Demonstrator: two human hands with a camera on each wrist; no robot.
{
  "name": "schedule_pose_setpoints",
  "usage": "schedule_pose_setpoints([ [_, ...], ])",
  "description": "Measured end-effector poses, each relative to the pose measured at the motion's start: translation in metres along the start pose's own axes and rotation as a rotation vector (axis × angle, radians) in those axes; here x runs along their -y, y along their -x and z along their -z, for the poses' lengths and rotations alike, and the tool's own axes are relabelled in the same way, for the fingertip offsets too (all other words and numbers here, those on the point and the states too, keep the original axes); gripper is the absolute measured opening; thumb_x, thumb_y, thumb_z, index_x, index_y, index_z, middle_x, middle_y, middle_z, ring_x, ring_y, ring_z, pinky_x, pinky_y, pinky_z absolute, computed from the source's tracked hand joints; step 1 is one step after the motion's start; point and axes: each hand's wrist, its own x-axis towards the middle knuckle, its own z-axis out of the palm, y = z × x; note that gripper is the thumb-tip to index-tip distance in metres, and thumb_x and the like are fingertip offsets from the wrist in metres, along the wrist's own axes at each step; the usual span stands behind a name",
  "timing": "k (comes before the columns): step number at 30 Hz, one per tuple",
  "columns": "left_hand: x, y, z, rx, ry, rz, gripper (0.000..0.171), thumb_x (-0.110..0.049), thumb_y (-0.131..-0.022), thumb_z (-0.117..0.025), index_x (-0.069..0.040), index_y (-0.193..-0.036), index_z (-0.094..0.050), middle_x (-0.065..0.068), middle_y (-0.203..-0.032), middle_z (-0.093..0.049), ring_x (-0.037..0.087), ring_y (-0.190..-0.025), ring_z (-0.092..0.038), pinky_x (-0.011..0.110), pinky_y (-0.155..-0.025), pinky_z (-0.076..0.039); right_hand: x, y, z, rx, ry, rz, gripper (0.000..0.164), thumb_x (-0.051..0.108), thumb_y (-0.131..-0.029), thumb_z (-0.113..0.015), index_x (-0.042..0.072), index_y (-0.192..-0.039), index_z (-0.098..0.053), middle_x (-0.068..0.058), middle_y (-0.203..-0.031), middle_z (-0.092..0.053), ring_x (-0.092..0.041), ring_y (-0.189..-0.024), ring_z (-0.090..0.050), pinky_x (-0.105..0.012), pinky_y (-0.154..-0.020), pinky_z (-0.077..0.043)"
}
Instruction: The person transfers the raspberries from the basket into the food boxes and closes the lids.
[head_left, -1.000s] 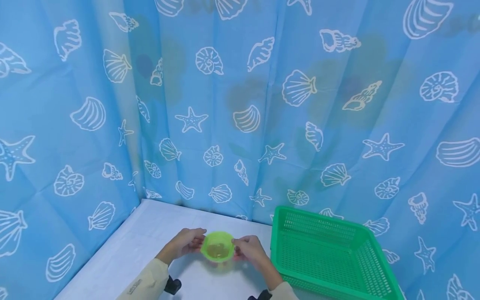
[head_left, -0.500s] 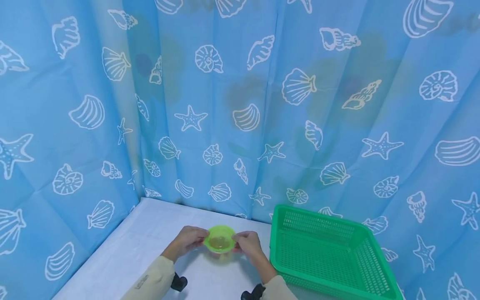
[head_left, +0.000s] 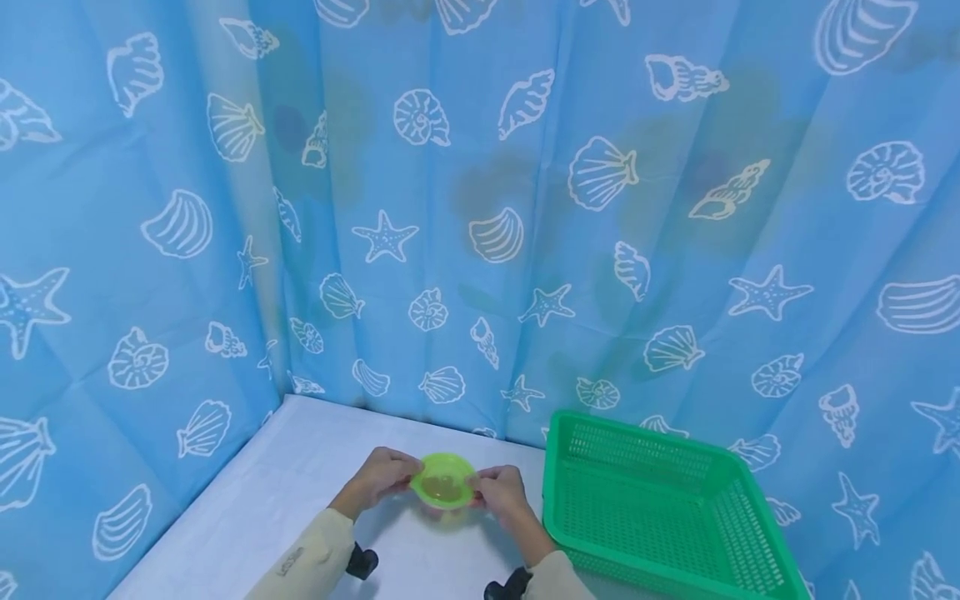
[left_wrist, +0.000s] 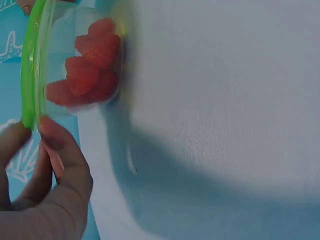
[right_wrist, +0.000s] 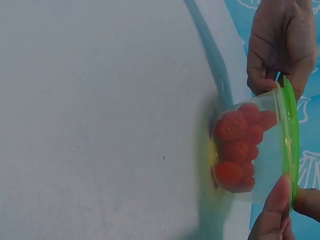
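Between both hands is a round clear plastic tub (right_wrist: 267, 175) with a bright green lid (head_left: 446, 481), held close over the white table. Several red raspberries (left_wrist: 92, 67) show through its wall, gathered at the bottom. My left hand (head_left: 381, 475) pinches the lid's edge on the left, with thumb and fingertips at the rim in the left wrist view. On the opposite side my right hand (head_left: 501, 490) pinches the rim between thumb and finger. In the right wrist view the lid (right_wrist: 291, 135) lies along the tub's rim all the way between the hands.
A green perforated plastic basket (head_left: 645, 517) stands on the white table (head_left: 322, 450) to the right of the hands. Blue curtains (head_left: 450, 183) with white shell prints hang behind and at the left.
The tub has shifted slightly away and to the right. Both hands' fingers, lower around its sides a second ago, are now up at the lid's edge. The basket stays put.
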Motion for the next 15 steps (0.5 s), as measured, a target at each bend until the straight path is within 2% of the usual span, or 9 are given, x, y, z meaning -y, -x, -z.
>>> schedule_pose_setpoints([
  [6, -0.0046, 0.0044, 0.0034, 0.043, -0.016, -0.01, 0.04, -0.014, -0.084, -0.076, 0.006, -0.116, -0.063, 0.014, -0.104, -0.065, 0.024, -0.09, -0.066, 0.039, -0.083, -0.057, -0.0022, -0.0045, 0.0006, 0.001, 0.005, 0.006, 0.021, 0.005, -0.085, -0.069, -0.009, -0.101, -0.063, -0.015, -0.089, -0.062, -0.017, -0.061, -0.063, -0.027, -0.058, -0.057],
  [11, -0.0045, 0.0074, -0.0007, 0.008, -0.105, -0.06, 0.035, -0.009, -0.084, -0.074, 0.007, -0.112, -0.062, 0.014, -0.102, -0.063, 0.024, -0.088, -0.065, 0.041, -0.083, -0.057, -0.0039, -0.0041, 0.0001, 0.015, 0.007, 0.014, 0.021, 0.005, -0.086, -0.069, -0.009, -0.101, -0.063, -0.015, -0.089, -0.062, -0.017, -0.063, -0.063, -0.027, -0.059, -0.058],
  [15, -0.0064, 0.005, -0.0044, -0.03, -0.128, -0.074, 0.032, -0.007, -0.083, -0.073, 0.007, -0.11, -0.063, 0.013, -0.102, -0.062, 0.024, -0.087, -0.064, 0.041, -0.083, -0.056, -0.002, -0.0051, -0.0004, 0.013, -0.001, 0.019, 0.021, 0.005, -0.086, -0.07, -0.008, -0.101, -0.063, -0.015, -0.09, -0.062, -0.017, -0.064, -0.063, -0.027, -0.058, -0.057],
])
